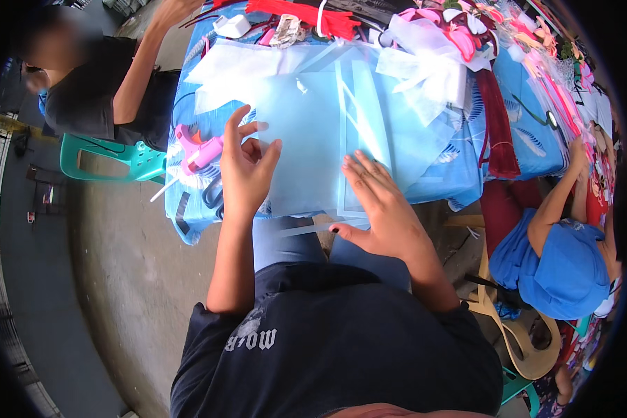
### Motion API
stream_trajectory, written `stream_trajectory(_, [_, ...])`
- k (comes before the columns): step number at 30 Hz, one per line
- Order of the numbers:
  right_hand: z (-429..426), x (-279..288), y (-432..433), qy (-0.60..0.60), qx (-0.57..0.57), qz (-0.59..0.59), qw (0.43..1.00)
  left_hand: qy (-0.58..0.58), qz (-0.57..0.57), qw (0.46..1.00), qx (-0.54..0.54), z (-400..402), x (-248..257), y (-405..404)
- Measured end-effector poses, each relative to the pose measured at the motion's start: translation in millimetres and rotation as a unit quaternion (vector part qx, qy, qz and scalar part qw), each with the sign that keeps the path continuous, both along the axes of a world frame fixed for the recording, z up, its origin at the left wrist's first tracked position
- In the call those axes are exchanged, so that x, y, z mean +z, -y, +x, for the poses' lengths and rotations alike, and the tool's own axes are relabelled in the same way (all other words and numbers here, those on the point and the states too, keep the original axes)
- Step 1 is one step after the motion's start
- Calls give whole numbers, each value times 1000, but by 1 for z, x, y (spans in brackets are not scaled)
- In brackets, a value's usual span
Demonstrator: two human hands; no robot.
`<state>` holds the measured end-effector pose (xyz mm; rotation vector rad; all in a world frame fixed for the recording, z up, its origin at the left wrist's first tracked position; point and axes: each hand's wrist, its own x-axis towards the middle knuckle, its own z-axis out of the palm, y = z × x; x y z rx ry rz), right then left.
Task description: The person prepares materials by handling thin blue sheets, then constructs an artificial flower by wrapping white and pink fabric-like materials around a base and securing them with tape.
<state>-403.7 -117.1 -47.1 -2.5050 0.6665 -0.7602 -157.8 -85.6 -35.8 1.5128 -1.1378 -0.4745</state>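
A translucent, pale sheet of wrapping material point(303, 157) lies across the blue patterned tablecloth before me, with white-edged strips and folds on its right part. My right hand point(384, 214) rests palm down on that folded part near the table's front edge, thumb spread out. Raised at the sheet's left edge is my left hand point(248, 167), its fingers curled and apart, with nothing visible between them. Left of it a pink hot glue gun point(198, 150) lies on the cloth. White non-woven sheets point(230, 73) are spread farther back, beside a white gathered bow point(423, 68).
Red pipe cleaners point(305, 15), a white plug adapter point(232, 26) and pink artificial flowers point(460, 39) crowd the back. A dark red bundle of stems point(496, 125) hangs over the right edge. People sit left and right; a green plastic chair point(109, 159) stands at left.
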Motion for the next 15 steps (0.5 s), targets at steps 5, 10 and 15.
stream_trajectory(5, [-2,-6,11,-18,4,5,1000,-112,-27,993,25,-18,7,-10])
stream_trajectory(10, [-1,-5,20,-5,-12,-13,1000,-76,130,988,27,-16,7,-41])
stream_trajectory(15, [-6,8,29,-15,-29,-26,999,-97,150,984,25,-13,9,-44])
